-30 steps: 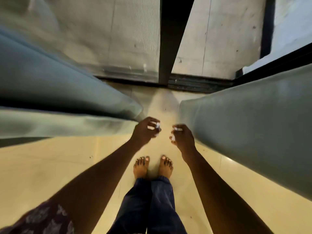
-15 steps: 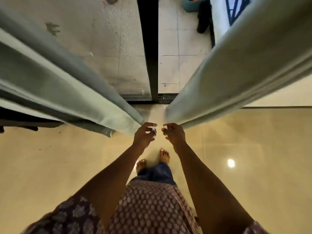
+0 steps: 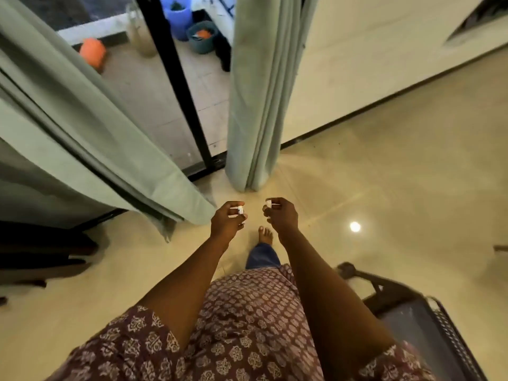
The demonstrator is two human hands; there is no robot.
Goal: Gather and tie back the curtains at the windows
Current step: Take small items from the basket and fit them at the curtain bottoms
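Note:
Two pale green curtains hang at a glass door. The left curtain (image 3: pixel 82 127) spreads wide, its lower corner just left of my left hand (image 3: pixel 226 221). The right curtain (image 3: pixel 261 92) hangs bunched in folds beside the wall, its hem just beyond my hands. My left hand pinches a small white piece (image 3: pixel 239 209) and my right hand (image 3: pixel 281 215) pinches another small white piece (image 3: pixel 268 203). Both hands are close together above the floor and touch neither curtain.
A black door frame (image 3: pixel 178 83) stands between the curtains. Outside are an orange object (image 3: pixel 93 52), a blue bucket (image 3: pixel 178 15) and a dark pot (image 3: pixel 202 37). A dark chair (image 3: pixel 412 312) is at lower right, dark furniture (image 3: pixel 41 251) at left, and a white wall (image 3: pixel 371 64) at right.
I have stepped back from the door and the view has swung right. The curtain edges that were at my fingertips now hang apart from both hands.

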